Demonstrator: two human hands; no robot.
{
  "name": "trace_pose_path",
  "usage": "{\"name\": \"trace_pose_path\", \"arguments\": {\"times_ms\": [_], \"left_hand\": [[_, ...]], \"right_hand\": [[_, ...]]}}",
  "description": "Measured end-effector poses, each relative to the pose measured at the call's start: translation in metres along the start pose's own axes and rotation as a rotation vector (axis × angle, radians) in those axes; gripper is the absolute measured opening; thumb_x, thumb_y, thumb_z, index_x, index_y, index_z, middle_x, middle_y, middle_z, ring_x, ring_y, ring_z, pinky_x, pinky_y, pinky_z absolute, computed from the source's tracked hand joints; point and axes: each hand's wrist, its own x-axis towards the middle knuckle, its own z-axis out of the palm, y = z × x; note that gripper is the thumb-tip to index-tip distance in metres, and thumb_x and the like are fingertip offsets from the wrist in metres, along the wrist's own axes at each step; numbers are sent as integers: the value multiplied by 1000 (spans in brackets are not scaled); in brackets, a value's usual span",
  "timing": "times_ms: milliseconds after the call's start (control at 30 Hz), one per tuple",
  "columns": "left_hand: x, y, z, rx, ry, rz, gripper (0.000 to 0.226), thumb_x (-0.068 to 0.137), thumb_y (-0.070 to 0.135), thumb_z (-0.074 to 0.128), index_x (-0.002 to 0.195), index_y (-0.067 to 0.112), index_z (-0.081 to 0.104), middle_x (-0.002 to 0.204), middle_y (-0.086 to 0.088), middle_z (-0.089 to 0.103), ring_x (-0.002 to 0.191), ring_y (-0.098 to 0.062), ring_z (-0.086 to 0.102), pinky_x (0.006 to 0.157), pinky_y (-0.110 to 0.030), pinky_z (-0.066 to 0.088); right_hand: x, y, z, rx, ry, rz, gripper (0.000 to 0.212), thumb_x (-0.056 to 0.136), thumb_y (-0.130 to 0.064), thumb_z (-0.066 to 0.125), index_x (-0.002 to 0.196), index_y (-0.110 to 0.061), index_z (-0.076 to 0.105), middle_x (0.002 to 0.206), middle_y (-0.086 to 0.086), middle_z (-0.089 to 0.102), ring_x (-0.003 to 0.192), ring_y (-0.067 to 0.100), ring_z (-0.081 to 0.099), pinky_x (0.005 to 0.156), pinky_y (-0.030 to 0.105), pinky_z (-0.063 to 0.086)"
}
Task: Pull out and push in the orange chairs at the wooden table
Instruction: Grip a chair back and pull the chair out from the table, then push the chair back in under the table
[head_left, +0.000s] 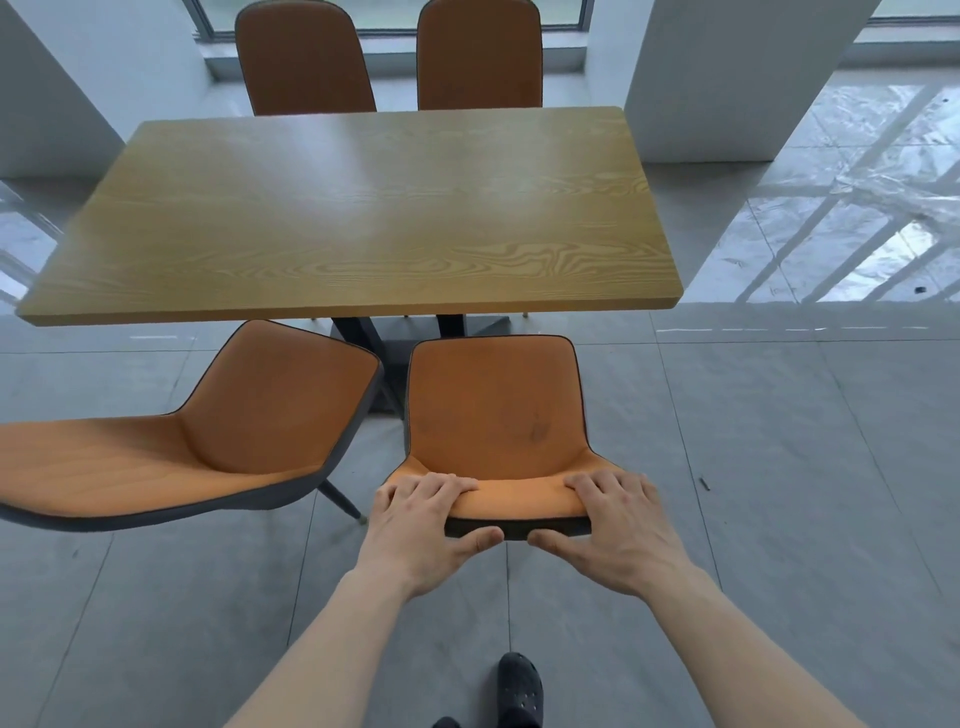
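Orange chair gripped by its backrest, clear of the table

Orange upholstery fills the near half of the view: two chairs stand on this side of the wooden table (358, 208), both drawn away from its edge, and two more are tucked in on the far side (304, 57) (479, 52). The person holds the right-hand near chair (493, 415) by the top of its backrest. The left hand (426, 525) and the right hand (613, 525) each curl over that top edge, fingers on the orange front and thumbs pressed against the dark rear shell. A two-handed grip at the outer corners probably keeps the chair square to the table, so it slides straight and does not swing. Its seat faces the table with floor showing between them, so it looks pulled out and ready to go back under. The left near chair (208, 431) sits angled, turned partly away, just beside the held one. A dark shoe (519, 686) shows on the grey tiled floor (779, 519) below the arms
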Motion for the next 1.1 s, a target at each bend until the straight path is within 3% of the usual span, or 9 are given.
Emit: {"name": "trace_pose_path", "arguments": {"times_ms": [133, 267, 367, 500, 667, 833, 933, 1100], "left_hand": [[-8, -12, -13, 32, 27, 35, 86, 80, 93, 26, 154, 48, 23, 163, 16, 29, 150, -12, 17, 126, -44, 0], [-8, -49, -48, 44, 72, 35, 86, 81, 93, 26, 154, 49, 19, 165, 14, 25, 152, -13, 16, 127, -46, -2], [-11, -93, -80, 56, 108, 30, 88, 79, 94, 23, 155, 48, 20, 165, 13, 25, 153, -14, 15, 127, -48, -1], [-26, -185, -117, 53, 158, 30, 96, 73, 98, 11, 155, 48, 20, 165, 14, 25, 153, -11, 15, 127, -46, -1], [-46, -333, -168, 75, 159, 35, 87, 80, 93, 25, 154, 49, 19, 165, 14, 25, 153, -12, 13, 126, -44, -2], [-68, -457, -212, 144, 123, 25, 94, 74, 98, 23, 154, 49, 19, 166, 13, 24, 153, -17, 16, 126, -48, -1], [-75, -510, -227, 130, 89, 46, 103, 66, 103, 17, 155, 49, 21, 166, 15, 23, 153, -17, 13, 126, -49, -3], [-73, -564, -229, 184, -12, 117, 109, 63, 106, 24, 156, 51, 17, 168, 17, 16, 155, -14, 5, 126, -50, -6]], "right_hand": [[-5, -16, -9, 38, -42, 20, 118, 66, -106, 9, 160, -37, 29, 166, -1, 33, 155, 24, 22, 128, 52, 7], [8, -66, -22, 56, -23, -19, 121, 62, -107, 3, 161, -39, 22, 171, 1, 24, 159, 26, 16, 128, 55, 9], [23, -120, -28, 72, -37, -49, 115, 67, -104, 9, 162, -40, 18, 172, 1, 20, 159, 26, 12, 129, 54, 6], [45, -212, -28, 105, -44, -67, 116, 67, -104, 10, 163, -39, 16, 174, 1, 16, 160, 26, 8, 129, 55, 4], [67, -360, -12, 135, -45, -7, 115, 70, -103, 15, 164, -37, 13, 174, 3, 12, 161, 26, 3, 129, 54, 2], [79, -494, 17, 195, -74, -21, 106, 77, -99, 28, 163, -39, 13, 174, 3, 13, 161, 25, 2, 129, 53, 2], [85, -549, 33, 195, -90, -28, 107, 76, -99, 28, 163, -39, 13, 174, 4, 13, 160, 26, 3, 129, 53, 3], [92, -605, 58, 187, -152, -9, 113, 71, -102, 31, 163, -38, 10, 174, 7, 13, 160, 31, 4, 128, 54, 3]]}}
